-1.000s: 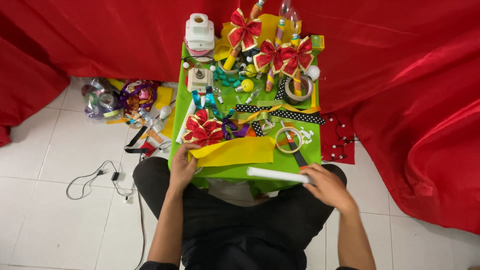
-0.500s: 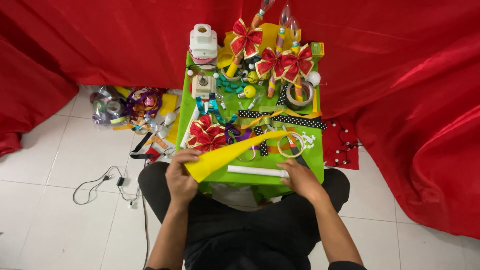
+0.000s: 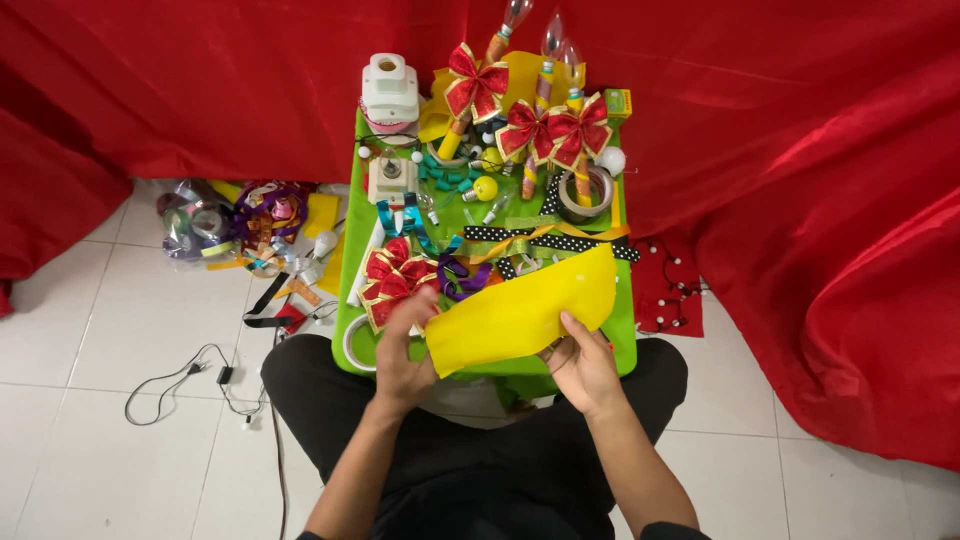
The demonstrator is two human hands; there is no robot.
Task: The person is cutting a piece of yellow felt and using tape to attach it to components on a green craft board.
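Both hands grip yellow sheet [image 3: 525, 312] over green table [image 3: 626, 335]: left hand [image 3: 403, 352] pinching left edge, right hand [image 3: 580, 365] clamping lower edge.

We sit at the near edge of the worktop [image 3: 625, 345], our legs under it. Our 2 hands hold a sheet [image 3: 520, 312] over its near part: the left hand [image 3: 403, 345] at the sheet's left end, the right hand [image 3: 580, 360] under its near edge. Just left of the sheet a bow [image 3: 392, 280] lies on the worktop. Behind the sheet a dotted ribbon [image 3: 520, 238] runs across. Behind that, at the right, lies a tape roll [image 3: 587, 195]. 3 bows [image 3: 545, 128] stand along the far edge, with a dispenser [image 3: 389, 92] at the far left corner. On the floor [image 3: 100, 350] to the left lie a ribbon heap [image 3: 240, 220] and, nearer us, a cable [image 3: 190, 385]. A cloth [image 3: 800, 150] hangs behind and to the right.
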